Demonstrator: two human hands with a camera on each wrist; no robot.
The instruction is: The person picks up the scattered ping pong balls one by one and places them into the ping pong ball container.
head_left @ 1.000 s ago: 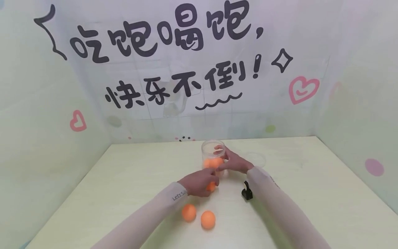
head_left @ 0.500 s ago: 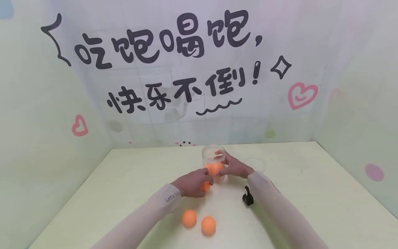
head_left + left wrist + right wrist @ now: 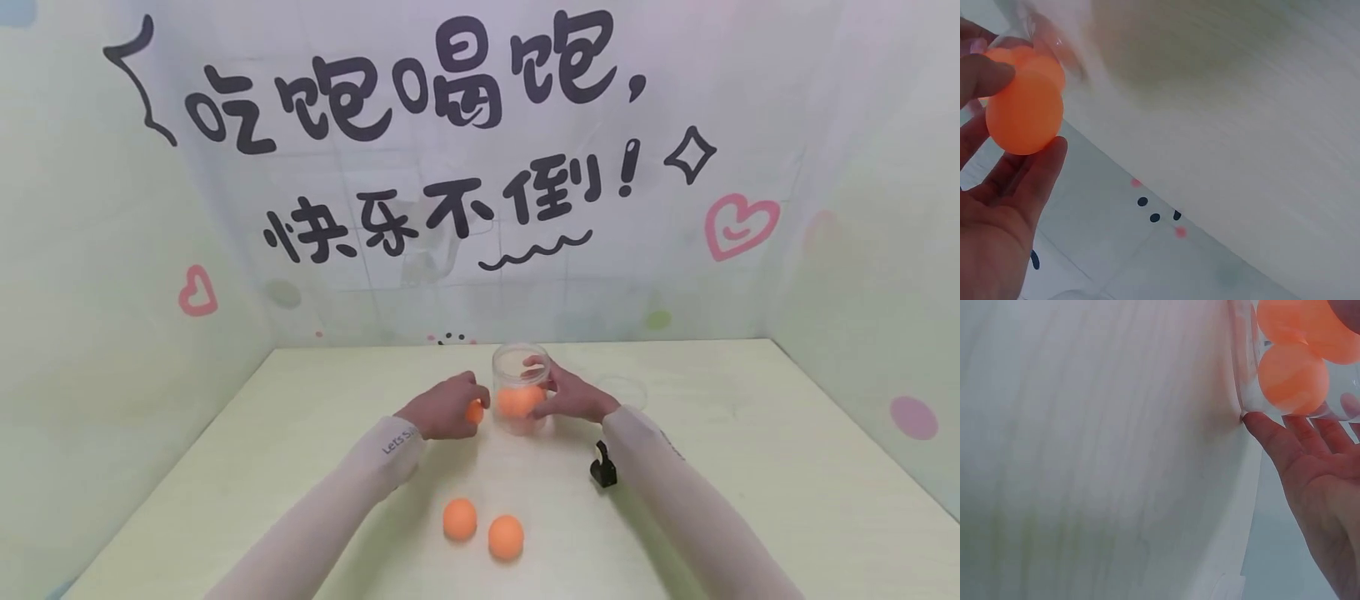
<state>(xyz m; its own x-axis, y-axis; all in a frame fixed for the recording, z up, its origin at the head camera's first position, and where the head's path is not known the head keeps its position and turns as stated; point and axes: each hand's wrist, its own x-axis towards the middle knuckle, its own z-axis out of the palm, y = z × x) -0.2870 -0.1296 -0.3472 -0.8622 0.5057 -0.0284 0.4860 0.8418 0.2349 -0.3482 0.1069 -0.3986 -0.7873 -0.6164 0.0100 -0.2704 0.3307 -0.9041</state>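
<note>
A clear plastic jar (image 3: 519,386) stands open on the pale table (image 3: 300,417), with orange balls (image 3: 517,401) inside it. My right hand (image 3: 564,395) wraps round the jar's right side; in the right wrist view its fingers (image 3: 1285,440) lie against the jar wall (image 3: 1244,369) beside the balls (image 3: 1291,376). My left hand (image 3: 444,406) is just left of the jar and pinches one orange ball (image 3: 474,411), seen large between thumb and fingers in the left wrist view (image 3: 1024,114). Two loose orange balls (image 3: 459,518) (image 3: 506,536) lie nearer me.
A clear round lid (image 3: 621,390) lies on the table right of the jar. A small black clip (image 3: 602,469) sits by my right forearm. Decorated walls (image 3: 480,208) close the table at the back and on both sides.
My left hand has lifted its ball from the table in front of the jar and moved it up and left beside the jar. The right hand kept hold of the jar.
</note>
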